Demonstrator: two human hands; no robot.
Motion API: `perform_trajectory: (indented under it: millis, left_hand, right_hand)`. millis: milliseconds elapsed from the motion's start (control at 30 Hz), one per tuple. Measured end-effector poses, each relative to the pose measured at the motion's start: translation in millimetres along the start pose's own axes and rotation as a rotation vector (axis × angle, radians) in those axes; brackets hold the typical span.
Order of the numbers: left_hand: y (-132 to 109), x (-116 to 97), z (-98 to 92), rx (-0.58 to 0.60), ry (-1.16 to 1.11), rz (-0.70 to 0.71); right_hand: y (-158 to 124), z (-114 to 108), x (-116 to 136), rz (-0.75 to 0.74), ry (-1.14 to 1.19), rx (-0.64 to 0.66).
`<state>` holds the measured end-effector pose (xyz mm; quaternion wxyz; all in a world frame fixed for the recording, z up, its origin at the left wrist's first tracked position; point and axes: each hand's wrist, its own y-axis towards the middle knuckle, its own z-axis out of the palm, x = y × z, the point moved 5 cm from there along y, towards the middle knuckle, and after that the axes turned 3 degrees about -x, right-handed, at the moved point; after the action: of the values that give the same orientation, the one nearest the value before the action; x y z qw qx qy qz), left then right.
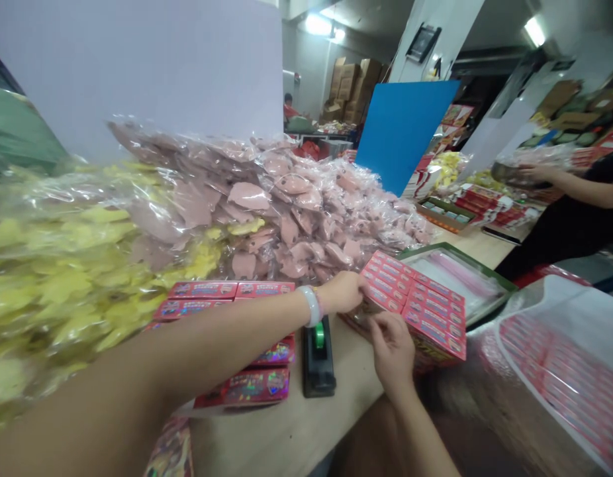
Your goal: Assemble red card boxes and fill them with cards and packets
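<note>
I observe one pack of red boxes (430, 301) on the worktop (353, 381), beside one green tray (485, 271). Left hand (343, 291): fingers curled at the pack's corner. Right hand (393, 351): fingers bent nearly together alongside. Neither grip can be confirmed. Tape dispensers: one (319, 371).

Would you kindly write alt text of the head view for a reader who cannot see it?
A person's left hand touches a block of red boxes, with the right hand close by, over a table. A black tape dispenser stands nearby, and bagged pink and yellow pieces lie heaped beyond.
</note>
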<state>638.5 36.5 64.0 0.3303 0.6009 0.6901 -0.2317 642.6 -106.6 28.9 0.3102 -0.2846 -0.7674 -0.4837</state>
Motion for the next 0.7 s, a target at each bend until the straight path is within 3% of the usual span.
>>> perform_trajectory:
  millis: [167, 367, 467, 600, 700]
  left_hand:
    - [-14, -8, 2.5, 0.072, -0.245, -0.146]
    - [-74, -41, 5.1, 0.216, -0.565, -0.305]
    - [-100, -53, 4.8, 0.226, -0.627, -0.364]
    - [-126, -65, 3.8, 0.201, -0.619, -0.357]
    - [-152, -69, 2.8, 0.07, -0.537, -0.259]
  right_hand:
    - [0, -13, 6, 0.27, 0.273, 0.023]
    - [-19, -24, 25, 0.695, 0.716, -0.009]
    - [-28, -28, 43, 0.725, 0.752, 0.006]
    - [-45, -38, 60, 0.65, 0.682, -0.018]
    - [-69, -36, 71, 0.677, 0.74, 0.142]
